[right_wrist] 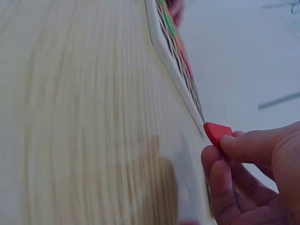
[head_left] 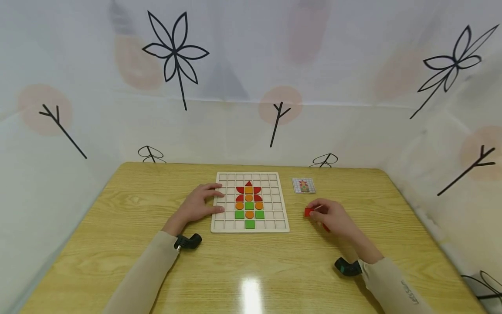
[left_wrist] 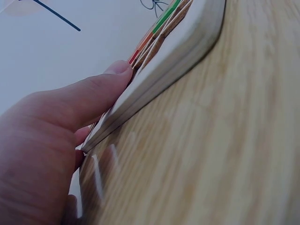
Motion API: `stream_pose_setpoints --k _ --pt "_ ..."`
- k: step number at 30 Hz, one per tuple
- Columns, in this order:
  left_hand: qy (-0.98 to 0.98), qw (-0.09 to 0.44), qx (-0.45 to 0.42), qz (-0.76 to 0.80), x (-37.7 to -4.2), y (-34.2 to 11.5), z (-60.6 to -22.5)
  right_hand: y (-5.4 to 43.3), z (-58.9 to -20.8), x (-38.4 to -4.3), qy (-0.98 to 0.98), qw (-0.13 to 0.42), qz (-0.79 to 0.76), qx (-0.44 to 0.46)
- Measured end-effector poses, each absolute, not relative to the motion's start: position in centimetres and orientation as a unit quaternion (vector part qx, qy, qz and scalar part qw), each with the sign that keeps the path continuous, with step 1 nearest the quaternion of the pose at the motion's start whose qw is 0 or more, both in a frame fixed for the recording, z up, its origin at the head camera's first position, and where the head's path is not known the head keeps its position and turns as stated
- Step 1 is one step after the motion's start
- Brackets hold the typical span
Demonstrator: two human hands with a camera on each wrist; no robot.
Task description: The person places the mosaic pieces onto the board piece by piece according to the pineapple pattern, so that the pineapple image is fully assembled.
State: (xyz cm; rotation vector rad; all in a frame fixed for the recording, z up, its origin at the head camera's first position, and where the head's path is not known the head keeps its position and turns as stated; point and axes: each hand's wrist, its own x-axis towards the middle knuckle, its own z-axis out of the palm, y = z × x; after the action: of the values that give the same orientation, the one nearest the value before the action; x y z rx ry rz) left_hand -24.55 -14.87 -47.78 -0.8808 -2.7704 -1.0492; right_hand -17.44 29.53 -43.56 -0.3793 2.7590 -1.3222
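A white gridded board [head_left: 231,224] lies on the table, bearing a figure of red, orange and green shape pieces. The left hand [head_left: 197,203] rests at the board's left edge, its fingers extended over the rim; in the left wrist view the thumb [left_wrist: 101,93] lies along that rim. To the right of the board, the right hand [head_left: 331,218] pinches a small red piece [right_wrist: 216,133] between thumb and fingertips, just above the tabletop. Another bit of red [head_left: 326,227] shows beneath that hand, mostly hidden by it.
A small picture card [head_left: 303,185] with a similar coloured figure lies right of the board, toward the back. The wooden table [head_left: 235,261] ends at a white cloth backdrop [head_left: 227,131] with plant drawings. Each wrist wears a black camera mount.
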Motion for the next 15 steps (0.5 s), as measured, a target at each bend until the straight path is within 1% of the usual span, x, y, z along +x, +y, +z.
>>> stream_pose_setpoints --k 9,15 --pt "-0.895 0.020 -0.281 -0.345 -24.6 -14.7 -47.7 22.9 -44.4 -18.0 0.873 0.044 -0.446 -0.190" --pt "-0.897 0.019 -0.280 -0.342 -24.5 -14.7 -47.7 20.1 -44.9 -18.3 0.859 0.070 -0.446 -0.241"
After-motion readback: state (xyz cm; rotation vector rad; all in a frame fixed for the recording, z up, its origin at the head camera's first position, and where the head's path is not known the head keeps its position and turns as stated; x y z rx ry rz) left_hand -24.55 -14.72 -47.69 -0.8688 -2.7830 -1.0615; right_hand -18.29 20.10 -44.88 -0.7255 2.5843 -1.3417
